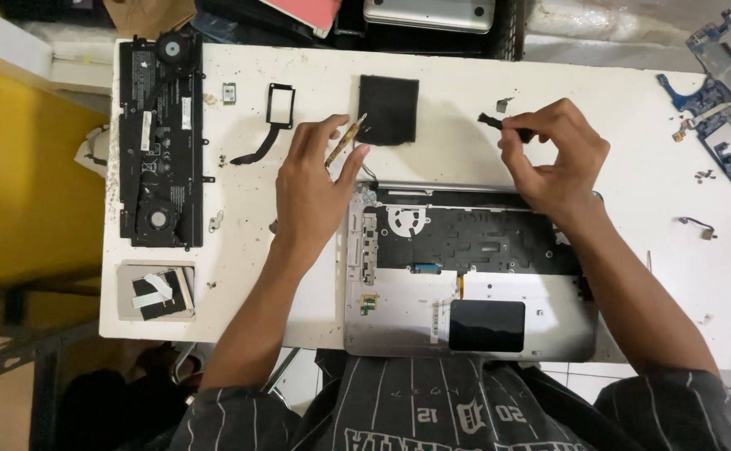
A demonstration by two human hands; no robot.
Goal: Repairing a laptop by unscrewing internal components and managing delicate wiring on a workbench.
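Thin strip part pinched between thumb and fingers of left hand, just above top left corner of opened laptop shell. Small black piece clamped in fingertips of right hand, above shell's top edge, right of black square pad. Shell lying open like a shallow tray at near edge of white surface: round fan cutout, dark inner plate and black touchpad rectangle inside. Shell's near edge flush with surface edge, close to striped shirt. Left of hands, bare stretch of surface dotted with screws and crumbs. Farther left, long black battery-and-fan frame along left edge, flat silver drive at near left corner. Black bracket with ribbon between frame and pad. Blue circuit boards at far right edge; small connector lying alone nearby.
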